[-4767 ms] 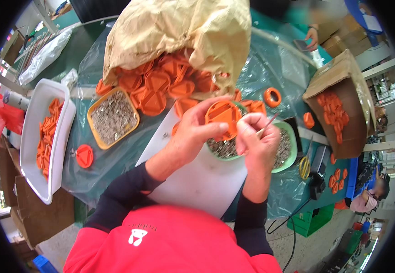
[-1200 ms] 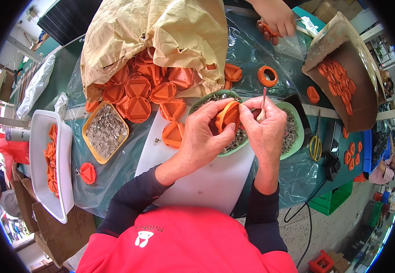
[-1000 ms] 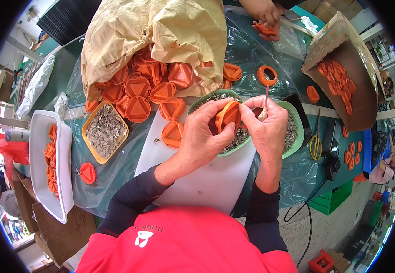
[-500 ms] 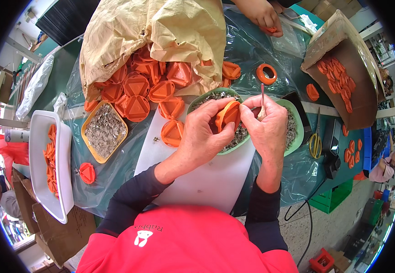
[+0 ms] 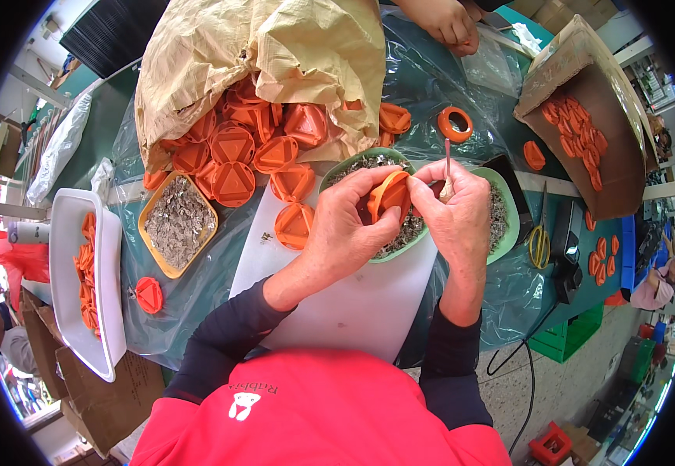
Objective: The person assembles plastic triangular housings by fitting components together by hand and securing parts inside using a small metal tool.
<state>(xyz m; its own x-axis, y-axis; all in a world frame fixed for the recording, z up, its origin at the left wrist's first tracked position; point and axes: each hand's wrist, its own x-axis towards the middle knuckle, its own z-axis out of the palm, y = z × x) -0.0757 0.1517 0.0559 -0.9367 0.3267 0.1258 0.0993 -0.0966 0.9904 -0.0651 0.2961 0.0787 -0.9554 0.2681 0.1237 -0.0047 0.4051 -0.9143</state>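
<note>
My left hand (image 5: pixel 357 221) is closed round an orange round plastic part (image 5: pixel 389 197), tilted on edge with its ridged side toward my palm. The thumb and forefinger of my right hand (image 5: pixel 455 208) pinch together at the part's right rim. That hand also grips a thin rod-like tool (image 5: pixel 448 159), its reddish shaft pointing up past the knuckles; its kind is unclear. Below the hands are a green bowl (image 5: pixel 399 255) and, to its right, a second green bowl (image 5: pixel 514 225), both with small metal pieces. Whether a small piece sits between my right fingertips is hidden.
A tan sack (image 5: pixel 267 46) spills orange parts (image 5: pixel 234 184) at the far left. Around lie a yellow tray (image 5: pixel 172 272) of metal pieces, a white tub (image 5: pixel 112 295), a white board (image 5: pixel 337 318), scissors (image 5: pixel 539 247), an orange ring (image 5: pixel 455 124) and a cardboard box (image 5: pixel 617 171). A co-worker's hand (image 5: pixel 452 29) is at the top.
My hands stay almost in place, the right fingertips shifting slightly at the part's rim. The co-worker's hand has turned a little, and the orange piece in it no longer shows.
</note>
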